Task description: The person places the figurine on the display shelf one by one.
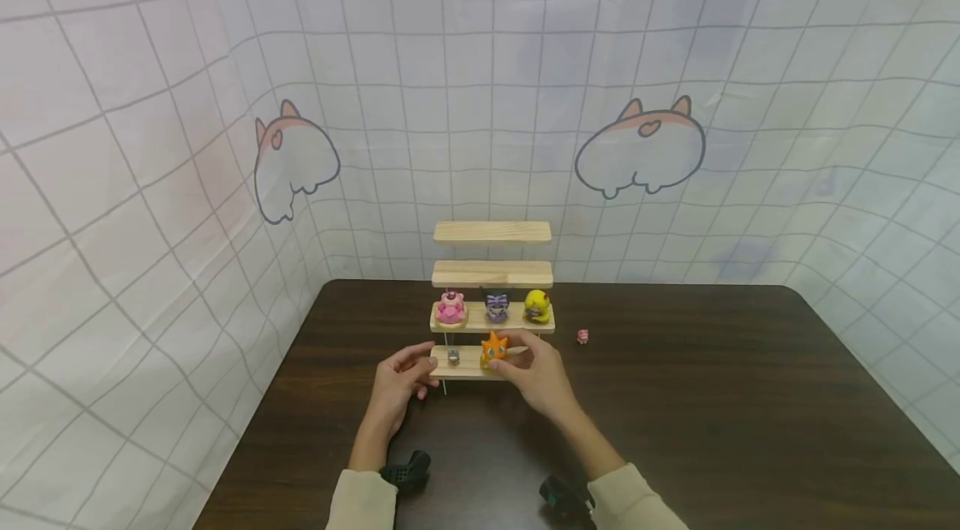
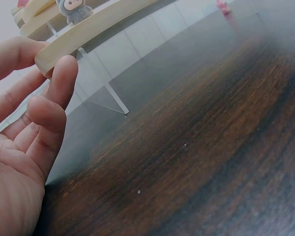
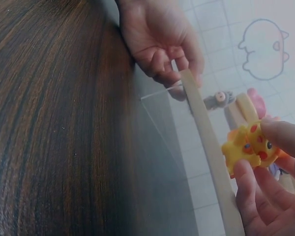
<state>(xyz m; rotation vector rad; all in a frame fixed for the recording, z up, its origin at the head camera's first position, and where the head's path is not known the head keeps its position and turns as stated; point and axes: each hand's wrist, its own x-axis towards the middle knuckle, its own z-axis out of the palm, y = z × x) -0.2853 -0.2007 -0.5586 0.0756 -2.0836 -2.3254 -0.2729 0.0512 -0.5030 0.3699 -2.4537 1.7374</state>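
Observation:
A tiered wooden display stand has several narrow boards. My left hand (image 1: 396, 384) grips the left end of the lowest board (image 1: 468, 363), its fingers above and below the edge in the left wrist view. In my right hand (image 1: 542, 384), thumb and fingers pinch a toy figurine (image 1: 493, 349) with an orange head; the right wrist view shows its yellow body (image 3: 234, 153) at the board's top face. Whether the board bears its weight I cannot tell. Left of it on the same board stands a small grey figurine (image 2: 74, 11).
On the board above sit a pink figurine (image 1: 451, 309), a purple one (image 1: 497, 307) and a yellow one (image 1: 537, 307). Two bare boards (image 1: 492, 272) rise behind. A tiny pink figurine (image 1: 582, 337) lies on the dark table (image 1: 712, 397), right of the stand.

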